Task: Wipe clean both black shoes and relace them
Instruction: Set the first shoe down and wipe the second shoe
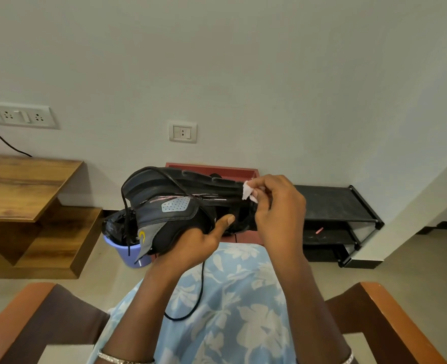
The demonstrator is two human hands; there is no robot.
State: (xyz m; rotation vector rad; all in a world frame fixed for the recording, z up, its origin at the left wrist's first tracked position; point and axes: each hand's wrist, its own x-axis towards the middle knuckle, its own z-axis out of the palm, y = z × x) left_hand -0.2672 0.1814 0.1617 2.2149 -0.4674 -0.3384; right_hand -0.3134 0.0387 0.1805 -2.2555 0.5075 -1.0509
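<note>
A black shoe (170, 206) with grey panels and a yellow logo lies on its side in the air above my lap. My left hand (201, 237) grips it from below, thumb pressed on its upper. My right hand (277, 206) pinches a small white wipe (249, 191) against the shoe's toe end and sole edge. A loose black lace (200, 290) hangs from the shoe and loops over my lap. Another lace strand dangles at the heel end on the left. The second shoe is not in view.
A purple bin (128, 252) lined with a black bag stands on the floor below the shoe. A red tray (217, 168) leans at the wall behind it. A black shoe rack (340, 206) is to the right, a wooden table (25, 187) to the left. Chair arms (390, 311) flank my lap.
</note>
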